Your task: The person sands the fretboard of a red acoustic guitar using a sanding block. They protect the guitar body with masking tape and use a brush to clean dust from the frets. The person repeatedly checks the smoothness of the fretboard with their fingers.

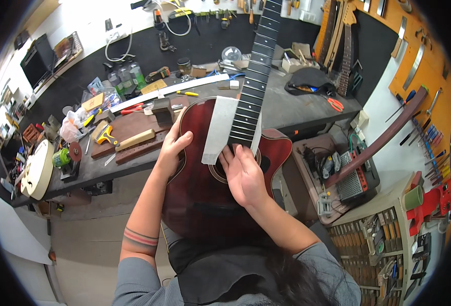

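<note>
A dark red acoustic guitar (pixel 197 191) rests against my lap, its neck and fretboard (pixel 253 76) pointing away over the bench. Flat white sheets, perhaps paper or card, lie on its top on both sides of the fretboard's end; the left sheet (pixel 220 127) is the wider one. My left hand (pixel 172 148) grips the left edge of the body, thumb on top and its other fingers mostly hidden by the side. At the soundhole (pixel 217 171), my right hand (pixel 244 176) has its fingers stretched out, fingertips by the fretboard's end. I see nothing held in it.
Behind the guitar runs a dark workbench (pixel 133 171) with a yellow-handled tool (pixel 104 135), red pliers (pixel 335 104), bottles and a small green grinder (pixel 62 158). A pale guitar body (pixel 36 171) stands at left. At right are a plastic case (pixel 312 168) and a tool rack (pixel 383 245).
</note>
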Motion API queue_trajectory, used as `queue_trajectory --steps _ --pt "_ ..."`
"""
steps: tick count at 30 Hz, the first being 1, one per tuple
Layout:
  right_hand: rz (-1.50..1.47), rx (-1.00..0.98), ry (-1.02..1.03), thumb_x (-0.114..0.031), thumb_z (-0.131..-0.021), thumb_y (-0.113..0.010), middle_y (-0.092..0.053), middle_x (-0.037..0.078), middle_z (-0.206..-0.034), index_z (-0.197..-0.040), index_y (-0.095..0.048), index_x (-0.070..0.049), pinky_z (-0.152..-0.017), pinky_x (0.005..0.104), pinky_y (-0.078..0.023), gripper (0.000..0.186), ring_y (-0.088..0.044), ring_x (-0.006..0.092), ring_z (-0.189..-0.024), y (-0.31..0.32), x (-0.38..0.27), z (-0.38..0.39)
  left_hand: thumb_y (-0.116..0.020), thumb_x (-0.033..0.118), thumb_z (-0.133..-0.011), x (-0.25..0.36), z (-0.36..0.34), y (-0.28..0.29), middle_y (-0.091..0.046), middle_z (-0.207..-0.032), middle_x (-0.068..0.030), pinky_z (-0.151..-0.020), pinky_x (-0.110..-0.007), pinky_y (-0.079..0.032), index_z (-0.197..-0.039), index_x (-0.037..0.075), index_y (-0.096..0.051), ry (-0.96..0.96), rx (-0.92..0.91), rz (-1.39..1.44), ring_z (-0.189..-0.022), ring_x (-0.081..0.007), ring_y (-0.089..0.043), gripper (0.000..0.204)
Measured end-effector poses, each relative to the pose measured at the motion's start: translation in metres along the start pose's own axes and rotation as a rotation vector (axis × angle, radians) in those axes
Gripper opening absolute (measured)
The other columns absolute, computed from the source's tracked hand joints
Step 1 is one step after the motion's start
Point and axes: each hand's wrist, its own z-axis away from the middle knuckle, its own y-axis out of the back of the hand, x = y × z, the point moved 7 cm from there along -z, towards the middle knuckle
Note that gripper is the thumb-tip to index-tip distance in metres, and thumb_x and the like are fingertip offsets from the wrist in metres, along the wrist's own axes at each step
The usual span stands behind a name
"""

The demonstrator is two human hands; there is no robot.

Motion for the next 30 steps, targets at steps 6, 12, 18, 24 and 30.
queue_trajectory --steps 6,12,18,24,30 --pt "-0.052 0.066 -0.065 -0.022 -0.122 -0.048 -0.054 0.007 -0.159 -0.136 -0.056 -0.008 -0.136 0.0478 -0.029 0.021 -0.043 0.0278 -0.159 0.041 0.008 -0.029 -0.064 0.032 -0.107 -0.03 -0.013 0.004 -0.052 -0.166 -0.0152 -0.13 -0.039 -0.034 -0.17 -0.001 -0.039 0.036 0.123 -0.065 -0.153 -0.0248 -0.049 0.076" --pt "-0.076 0.067 -0.064 -0.02 -0.121 -0.047 -0.056 0.007 -0.155 -0.127 -0.058 -0.011 -0.136 0.0517 -0.029 0.015 -0.043 0.0303 -0.158 0.068 0.019 -0.045 -0.062 0.03 -0.109 -0.049 -0.022 0.013 -0.051 -0.167 -0.0151 -0.13 -0.039 -0.033 -0.173 -0.001 -0.035 0.124 0.116 -0.07 -0.154 -0.0234 -0.048 0.076" --pt "-0.125 0.122 -0.073 -0.016 -0.119 -0.052 -0.061 0.004 -0.147 -0.115 -0.059 -0.013 -0.134 0.0525 -0.033 0.009 -0.049 0.0291 -0.152 0.085 0.03 -0.055 -0.061 0.029 -0.11 -0.052 -0.029 0.016 -0.045 -0.172 -0.0158 -0.131 -0.038 -0.031 -0.177 -0.001 -0.027 0.134 0.112 -0.146 -0.157 -0.0225 -0.044 0.081" --pt "-0.13 0.138 -0.113 -0.021 -0.12 -0.051 -0.065 0.003 -0.151 -0.134 -0.065 -0.013 -0.128 0.0505 -0.039 0.021 -0.056 0.0274 -0.146 0.092 0.027 -0.059 -0.067 0.028 -0.112 -0.063 -0.031 0.026 -0.042 -0.175 -0.0189 -0.133 -0.036 -0.027 -0.177 -0.002 -0.024 0.103 0.103 -0.201 -0.161 -0.0242 -0.04 0.084" --pt "-0.095 0.167 -0.285 -0.018 -0.12 -0.048 -0.057 0.016 -0.16 -0.157 -0.051 -0.001 -0.133 0.0471 -0.037 0.041 -0.051 0.0307 -0.153 0.102 0.025 -0.055 -0.072 0.029 -0.112 -0.057 -0.016 0.034 -0.057 -0.16 -0.0185 -0.113 -0.036 -0.052 -0.175 0.004 -0.034 0.154 0.255 -0.393 -0.134 -0.0204 -0.063 0.078"
